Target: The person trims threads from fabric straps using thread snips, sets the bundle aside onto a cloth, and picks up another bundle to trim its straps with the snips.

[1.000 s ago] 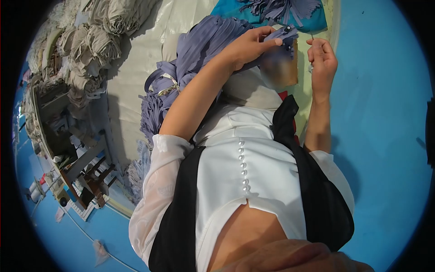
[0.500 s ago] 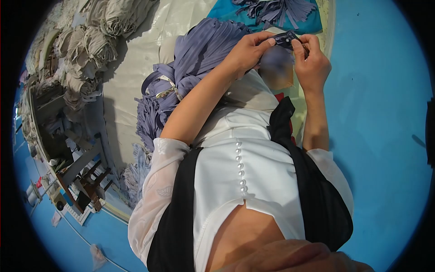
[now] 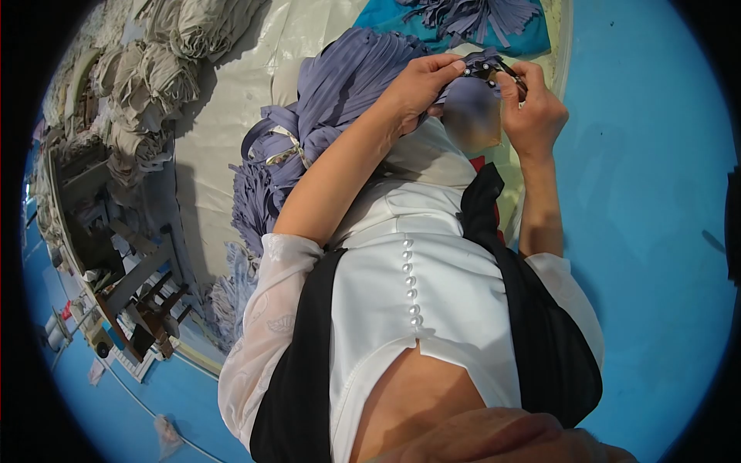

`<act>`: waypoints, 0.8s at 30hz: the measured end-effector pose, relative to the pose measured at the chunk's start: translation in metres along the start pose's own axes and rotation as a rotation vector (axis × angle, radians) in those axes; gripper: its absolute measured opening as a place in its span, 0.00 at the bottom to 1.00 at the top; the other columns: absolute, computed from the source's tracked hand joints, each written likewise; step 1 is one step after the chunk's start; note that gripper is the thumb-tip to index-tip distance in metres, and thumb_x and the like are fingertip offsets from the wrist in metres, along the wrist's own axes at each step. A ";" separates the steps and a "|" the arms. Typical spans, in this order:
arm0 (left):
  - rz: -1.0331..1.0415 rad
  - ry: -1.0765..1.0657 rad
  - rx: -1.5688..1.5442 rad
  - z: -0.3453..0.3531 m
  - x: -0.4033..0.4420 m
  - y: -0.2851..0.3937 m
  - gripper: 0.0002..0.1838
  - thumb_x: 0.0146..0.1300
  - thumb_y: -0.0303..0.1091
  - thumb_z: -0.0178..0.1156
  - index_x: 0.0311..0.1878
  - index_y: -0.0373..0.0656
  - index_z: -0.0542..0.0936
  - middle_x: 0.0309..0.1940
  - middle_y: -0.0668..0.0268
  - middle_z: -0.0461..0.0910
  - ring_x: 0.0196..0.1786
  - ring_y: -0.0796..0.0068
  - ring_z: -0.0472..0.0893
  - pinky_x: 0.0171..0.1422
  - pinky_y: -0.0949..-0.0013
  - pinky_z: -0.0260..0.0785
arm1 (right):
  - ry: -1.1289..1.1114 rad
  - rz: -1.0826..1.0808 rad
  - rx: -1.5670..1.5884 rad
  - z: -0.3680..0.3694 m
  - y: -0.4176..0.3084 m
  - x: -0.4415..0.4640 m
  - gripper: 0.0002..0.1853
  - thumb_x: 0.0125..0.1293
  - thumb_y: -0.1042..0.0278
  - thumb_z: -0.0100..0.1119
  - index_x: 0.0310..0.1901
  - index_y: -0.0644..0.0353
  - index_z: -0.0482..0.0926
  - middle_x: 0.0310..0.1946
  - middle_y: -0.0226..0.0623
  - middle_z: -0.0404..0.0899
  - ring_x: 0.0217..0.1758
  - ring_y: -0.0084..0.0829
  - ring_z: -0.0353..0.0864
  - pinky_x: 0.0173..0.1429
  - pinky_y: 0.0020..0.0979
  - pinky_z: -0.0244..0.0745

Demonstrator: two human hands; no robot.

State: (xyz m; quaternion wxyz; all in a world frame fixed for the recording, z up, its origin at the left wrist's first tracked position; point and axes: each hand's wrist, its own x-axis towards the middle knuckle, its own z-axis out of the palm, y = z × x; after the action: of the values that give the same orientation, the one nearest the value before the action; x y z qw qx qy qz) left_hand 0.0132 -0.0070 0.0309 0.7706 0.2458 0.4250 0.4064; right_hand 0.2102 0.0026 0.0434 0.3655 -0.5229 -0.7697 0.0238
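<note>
My left hand [image 3: 427, 83] pinches the edge of a bundle of purple-blue fabric strips [image 3: 336, 85] between thumb and fingers. From that pinch a small dark piece with white dots [image 3: 480, 69] reaches toward my right hand [image 3: 532, 104]. The fingers of my right hand are curled closed round a slim black item [image 3: 512, 75], whose kind I cannot make out. Just below both hands is a rounded, blurred object [image 3: 472, 116]. A pale printed tie [image 3: 285, 147] wraps round the bundle, which lies beside my left forearm.
More purple-blue strips [image 3: 482, 19] lie on a teal cloth [image 3: 370, 17] beyond my hands. Bundles of grey-beige fabric [image 3: 158, 92] are heaped at the upper left. A wooden frame [image 3: 143, 285] stands at left, with a cable [image 3: 143, 405] on the blue floor [image 3: 648, 231].
The dotted dark piece between my hands has turned, and purple-blue fabric now shows above it. My right hand has shifted slightly to the right and down; the left has barely moved.
</note>
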 end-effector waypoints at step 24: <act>-0.035 -0.001 0.024 0.003 -0.006 -0.001 0.14 0.76 0.39 0.57 0.56 0.42 0.82 0.30 0.77 0.80 0.22 0.93 0.72 0.17 0.84 0.54 | -0.021 0.087 0.079 0.010 -0.002 -0.003 0.11 0.69 0.58 0.66 0.37 0.54 0.78 0.20 0.32 0.80 0.21 0.34 0.81 0.25 0.33 0.70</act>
State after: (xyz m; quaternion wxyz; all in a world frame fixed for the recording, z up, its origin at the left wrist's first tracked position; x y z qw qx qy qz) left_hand 0.0141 -0.0129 0.0346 0.7747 0.2477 0.4338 0.3877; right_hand 0.2031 0.0027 0.0357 0.3765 -0.5408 -0.7484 0.0757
